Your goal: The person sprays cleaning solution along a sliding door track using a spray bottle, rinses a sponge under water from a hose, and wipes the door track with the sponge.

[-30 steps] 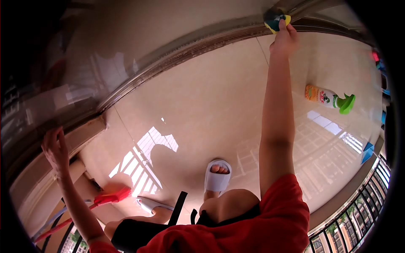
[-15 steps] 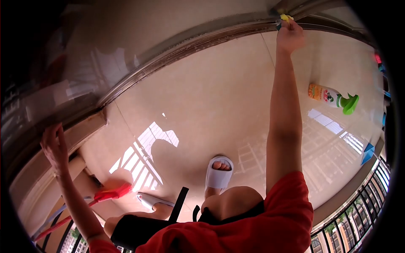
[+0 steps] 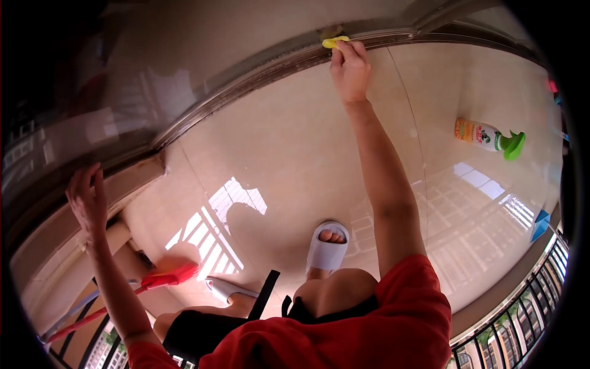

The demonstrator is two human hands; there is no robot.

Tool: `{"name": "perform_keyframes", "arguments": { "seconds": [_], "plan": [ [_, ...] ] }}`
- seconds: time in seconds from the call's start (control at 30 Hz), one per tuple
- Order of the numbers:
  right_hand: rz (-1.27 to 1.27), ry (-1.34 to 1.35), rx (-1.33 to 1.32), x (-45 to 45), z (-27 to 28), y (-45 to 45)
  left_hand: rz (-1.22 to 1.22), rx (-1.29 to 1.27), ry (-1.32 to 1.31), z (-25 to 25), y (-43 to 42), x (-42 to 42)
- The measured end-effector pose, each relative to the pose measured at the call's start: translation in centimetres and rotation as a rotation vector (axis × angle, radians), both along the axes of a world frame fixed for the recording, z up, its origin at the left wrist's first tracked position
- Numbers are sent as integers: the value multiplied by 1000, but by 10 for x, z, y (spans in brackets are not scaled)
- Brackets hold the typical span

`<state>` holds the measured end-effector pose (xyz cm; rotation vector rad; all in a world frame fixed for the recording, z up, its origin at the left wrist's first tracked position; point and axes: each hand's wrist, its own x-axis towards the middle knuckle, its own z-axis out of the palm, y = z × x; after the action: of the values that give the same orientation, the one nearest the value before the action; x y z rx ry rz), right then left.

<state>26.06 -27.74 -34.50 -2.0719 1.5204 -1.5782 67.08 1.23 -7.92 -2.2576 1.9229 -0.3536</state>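
Observation:
My right hand (image 3: 351, 71) pinches a small yellow sponge (image 3: 335, 42) against the lower frame (image 3: 276, 69) of a dark glass sliding door. The fingers cover part of the sponge, and a faint reflection of it shows in the glass panel (image 3: 233, 37). On the left, my left hand (image 3: 88, 200) is raised at the door's edge with fingers slightly bent and apart, holding nothing. Whether its fingertips press on the glass is hard to tell. A spray bottle (image 3: 485, 135) with a green trigger head lies on its side on the tiled floor, right of my right arm.
Glossy beige tiles (image 3: 289, 154) reflect the window and railing. A red broom (image 3: 169, 275) leans at lower left, near my white slippers (image 3: 327, 247). Black railings (image 3: 522, 307) run along the lower right, with a blue object (image 3: 540, 226) beside them.
My right hand has slid left along the door frame with the sponge. My left hand stays at the door's edge. The view has shifted slightly.

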Motion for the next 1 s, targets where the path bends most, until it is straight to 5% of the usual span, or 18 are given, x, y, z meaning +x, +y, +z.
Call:
{"name": "perform_keyframes", "arguments": {
  "seconds": [0.23,0.5,0.7,0.8,1.0],
  "plan": [
    [-275,-22,146,-29,0,-42,-58,40,345,33,47,-53],
    [358,-13,232,128,15,83,241,462,624,11,184,-88],
    [41,-61,333,62,17,35,452,446,731,12,230,-76],
    [-33,74,127,90,6,55,486,483,760,14,247,-76],
    [379,232,153,146,10,116,491,555,716,14,253,-71]
  ]
}}
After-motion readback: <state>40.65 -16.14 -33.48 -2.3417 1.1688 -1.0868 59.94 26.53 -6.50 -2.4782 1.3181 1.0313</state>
